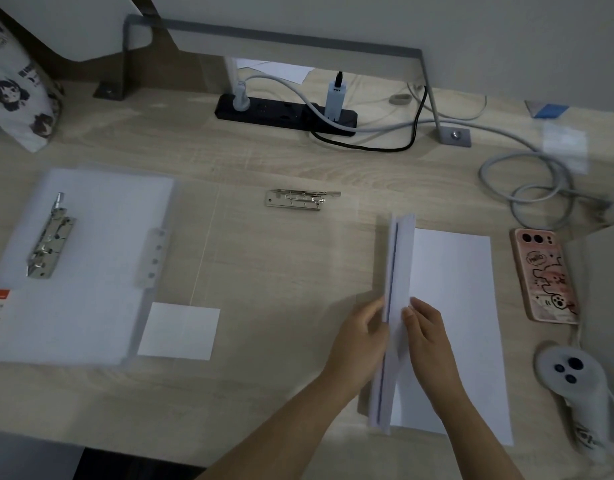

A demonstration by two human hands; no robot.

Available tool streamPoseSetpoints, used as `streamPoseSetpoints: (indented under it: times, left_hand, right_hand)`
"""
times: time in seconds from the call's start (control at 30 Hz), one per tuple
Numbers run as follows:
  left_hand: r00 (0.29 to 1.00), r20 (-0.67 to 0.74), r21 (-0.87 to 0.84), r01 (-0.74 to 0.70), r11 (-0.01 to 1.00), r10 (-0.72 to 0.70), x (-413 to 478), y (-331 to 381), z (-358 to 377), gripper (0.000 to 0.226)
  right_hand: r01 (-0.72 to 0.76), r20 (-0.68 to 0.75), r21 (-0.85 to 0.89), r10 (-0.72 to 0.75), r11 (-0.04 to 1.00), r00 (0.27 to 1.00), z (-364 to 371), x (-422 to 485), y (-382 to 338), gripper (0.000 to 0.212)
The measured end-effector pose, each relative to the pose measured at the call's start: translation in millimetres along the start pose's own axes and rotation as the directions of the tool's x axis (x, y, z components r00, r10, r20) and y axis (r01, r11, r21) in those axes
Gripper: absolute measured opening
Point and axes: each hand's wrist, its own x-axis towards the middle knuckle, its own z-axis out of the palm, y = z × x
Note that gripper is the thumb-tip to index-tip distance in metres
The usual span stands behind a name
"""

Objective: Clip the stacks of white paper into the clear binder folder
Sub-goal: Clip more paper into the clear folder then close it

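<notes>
Pale wood-grain desk (264, 271) — left hand (359, 337) and right hand (425, 330) pinch the upright white paper stack (397, 271), clear plastic binder folder (101, 258) still unfilled.

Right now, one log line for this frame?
phase: squaring paper | left hand + right hand: holding paper stack on edge | clear binder folder: open, clip empty

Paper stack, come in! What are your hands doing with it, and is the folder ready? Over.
Both hands, left hand and right hand, holding paper stack on edge. Clear folder lies open, clip empty. Nothing between.
</notes>
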Motion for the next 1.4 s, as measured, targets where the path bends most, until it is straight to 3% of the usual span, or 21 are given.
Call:
streamPoseSetpoints:
  times: [0.07, 0.1, 0.17, 0.23, 0.33, 0.47, 0.57, 0.63, 0.7, 0.8, 0.93, 1.1, 1.2, 1.27, 1.4]
  left_hand:
    - [0.986, -0.153, 0.039, -0.057, 0.998, 0.062, 2.8, -2.6, -0.5, 0.041]
    - [0.987, -0.153, 0.012, -0.045, 0.999, 0.046, 3.9, -2.2, -0.5, 0.04]
    - [0.998, -0.027, -0.093, 0.058, 0.994, -0.061, 7.9, 2.7, 2.0, 0.044]
    - [0.982, 0.084, -0.093, 0.179, 0.979, -0.171, 14.0, 6.1, 4.5, 0.055]
    - [0.972, 0.068, -0.033, 0.227, 0.973, -0.224, 21.5, 6.7, 7.7, 0.054]
    - [0.981, 0.01, 0.05, 0.193, 0.98, -0.194, 24.6, 6.8, 9.8, 0.04]
    - [0.992, 0.028, -0.039, 0.12, 0.992, -0.119, 20.1, 11.7, -5.1, 0.039]
    - [0.998, 0.051, -0.138, 0.04, 0.99, -0.033, 12.4, 15.2, -28.2, 0.04]
    - [0.998, 0.05, -0.191, -0.024, 0.981, 0.034, 6.6, 12.2, -55.4, 0.035]
    - [1.0, -0.022, -0.198, -0.018, 0.98, 0.014, 2.2, -3.8, -98.8, 0.03]
    - [0.976, -0.195, -0.194, 0.059, 0.979, -0.097, -10.1, -28.5, -144.5, 0.029]
    - [0.921, -0.324, -0.148, 0.178, 0.973, -0.218, -17.6, -63.4, -174.3, 0.037]
    - [0.914, -0.339, -0.128, 0.191, 0.973, -0.224, -11.7, -66.3, -182.2, 0.023]
    - [0.896, -0.362, -0.055, 0.257, 0.965, -0.259, -5.6, -66.3, -186.3, 0.01]
    - [0.895, -0.395, 0.232, 0.316, 0.92, -0.208, 5.1, -64.4, -197.9, 0.033]
  right_hand:
    - [0.002, -0.025, -0.034, -0.003, 0.999, 1.0, 3.6, 0.2, -0.4, 0.04]
    - [0.009, -0.034, -0.049, -0.011, 0.999, 0.999, 5.1, -0.3, -1.9, 0.038]
    - [0.041, -0.041, -0.071, -0.044, 0.997, 0.998, 7.7, -1.0, -5.4, 0.027]
    - [0.032, -0.043, -0.06, -0.035, 0.998, 0.998, 10.0, -1.6, -9.1, 0.024]
    - [0.013, -0.024, -0.002, -0.013, 1.0, 1.0, 9.6, -1.6, -10.7, 0.02]
    - [-0.023, -0.029, -0.015, 0.023, 1.0, 0.999, -8.9, 1.1, -7.6, 0.036]
    - [-0.082, -0.205, -0.023, 0.076, 0.996, 0.976, -38.7, 8.0, -11.2, 0.05]
    - [-0.132, -0.249, 0.001, 0.128, 0.991, 0.96, -56.0, 11.7, -16.4, 0.056]
    - [-0.181, -0.18, 0.106, 0.198, 0.978, 0.964, -64.1, 12.1, -21.5, 0.045]
    - [-0.181, -0.001, 0.235, 0.186, 0.955, 0.983, -45.5, 6.1, -36.0, 0.018]
    - [-0.188, 0.06, 0.267, 0.178, 0.945, 0.982, 11.6, 2.8, -49.6, 0.014]
    - [-0.242, 0.147, 0.236, 0.212, 0.941, 0.966, 61.9, 6.3, -56.9, 0.014]
    - [-0.262, 0.139, 0.225, 0.235, 0.938, 0.962, 76.3, 11.1, -61.1, 0.014]
    - [-0.283, 0.129, 0.214, 0.261, 0.935, 0.957, 81.3, 13.5, -62.0, 0.015]
    - [-0.313, 0.069, 0.209, 0.305, 0.927, 0.95, 89.1, 15.6, -64.6, 0.016]
